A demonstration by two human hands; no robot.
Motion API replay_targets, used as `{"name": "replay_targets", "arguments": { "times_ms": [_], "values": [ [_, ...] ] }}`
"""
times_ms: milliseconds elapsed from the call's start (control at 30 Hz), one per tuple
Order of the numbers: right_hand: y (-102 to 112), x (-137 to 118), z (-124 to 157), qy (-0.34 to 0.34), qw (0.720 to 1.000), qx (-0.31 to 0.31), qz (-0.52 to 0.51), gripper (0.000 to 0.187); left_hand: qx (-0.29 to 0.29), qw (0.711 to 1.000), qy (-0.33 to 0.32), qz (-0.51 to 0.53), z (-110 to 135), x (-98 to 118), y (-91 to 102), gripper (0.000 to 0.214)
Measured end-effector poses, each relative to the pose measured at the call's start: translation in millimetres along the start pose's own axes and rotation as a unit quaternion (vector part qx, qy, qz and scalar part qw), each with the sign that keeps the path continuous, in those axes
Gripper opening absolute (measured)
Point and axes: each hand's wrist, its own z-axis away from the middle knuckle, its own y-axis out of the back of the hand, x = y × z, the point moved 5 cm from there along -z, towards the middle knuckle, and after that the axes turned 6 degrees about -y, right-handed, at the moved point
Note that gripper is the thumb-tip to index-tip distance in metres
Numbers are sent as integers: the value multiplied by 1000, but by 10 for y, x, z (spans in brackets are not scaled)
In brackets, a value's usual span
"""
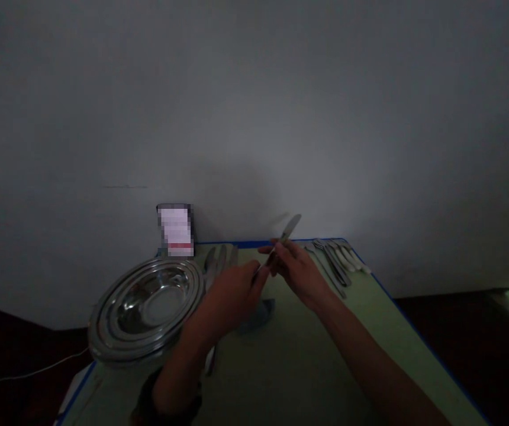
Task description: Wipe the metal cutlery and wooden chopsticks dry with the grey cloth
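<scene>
My right hand [296, 269] is closed on a metal table knife [289, 229], whose blade points up and to the right above the green table [308, 361]. My left hand [232, 296] is closed on a dark cloth [261, 313] that hangs below it, and its fingertips touch the knife's lower end. Both hands meet over the middle of the table.
A stack of steel bowls [145, 307] sits at the left. Several pieces of cutlery [219, 260] lie behind my left hand, and more cutlery [338, 260] lies in a row at the back right. A small box [175, 229] stands against the grey wall. The table's blue edge runs along the right.
</scene>
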Motion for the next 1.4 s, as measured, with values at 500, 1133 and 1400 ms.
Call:
{"name": "replay_targets", "arguments": {
  "times_ms": [500,1133,1400],
  "values": [
    [823,446,63,2,817,76,572,19,-104,985,-76,-114,-173,65,-776,29],
    [1297,258,507,203,719,118,655,21,-47,985,-50,-159,-641,19,-1320,64],
    [1379,338,372,209,750,110,618,21,7,980,-47,-192,-852,18,-1487,57]
  ]
}}
